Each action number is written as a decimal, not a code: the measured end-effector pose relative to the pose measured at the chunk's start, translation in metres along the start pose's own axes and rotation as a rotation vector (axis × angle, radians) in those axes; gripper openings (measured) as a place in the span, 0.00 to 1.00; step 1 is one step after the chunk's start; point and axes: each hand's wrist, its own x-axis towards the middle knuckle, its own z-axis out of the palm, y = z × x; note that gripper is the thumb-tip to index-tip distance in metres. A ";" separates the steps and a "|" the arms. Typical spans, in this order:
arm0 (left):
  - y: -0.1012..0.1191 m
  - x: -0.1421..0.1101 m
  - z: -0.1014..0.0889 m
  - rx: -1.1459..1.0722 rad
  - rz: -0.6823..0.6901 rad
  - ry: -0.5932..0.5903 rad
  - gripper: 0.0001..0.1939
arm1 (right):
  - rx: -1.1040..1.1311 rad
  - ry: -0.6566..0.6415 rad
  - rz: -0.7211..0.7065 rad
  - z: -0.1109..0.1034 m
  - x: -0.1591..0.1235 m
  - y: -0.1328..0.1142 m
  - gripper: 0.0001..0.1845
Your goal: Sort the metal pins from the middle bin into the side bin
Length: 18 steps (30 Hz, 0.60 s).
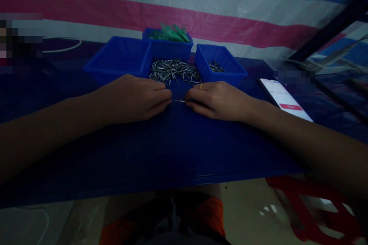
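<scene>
Between my two hands runs a small silver blind rivet (178, 101), with a thin shank and a thicker part near its middle. My left hand (135, 98) pinches its left end, fingers pressed together. Its right end sits in the closed fingertips of my right hand (217, 100), which wears a gold-coloured ring. Just beyond the hands lies a loose pile of rivets (174, 70) on the blue table (178, 145). More rivets (215, 66) rest in the right blue bin (234, 64). The fingers hide both tips of the held rivet.
A large blue bin (115, 59) stands behind my left hand. Behind the pile, another blue bin (172, 48) holds green plastic packets (174, 33). A lit phone (283, 97) lies beyond my right forearm. A red stool (313, 210) stands below the table at right.
</scene>
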 end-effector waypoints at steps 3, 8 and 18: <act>0.000 0.000 0.001 0.014 0.009 0.002 0.16 | 0.002 -0.003 0.002 0.000 0.000 0.000 0.13; 0.000 0.000 0.001 -0.022 0.002 0.011 0.16 | -0.003 -0.006 0.005 0.000 -0.001 0.000 0.13; 0.000 0.000 0.001 -0.015 -0.011 -0.050 0.19 | -0.001 -0.003 -0.003 0.001 0.000 0.002 0.13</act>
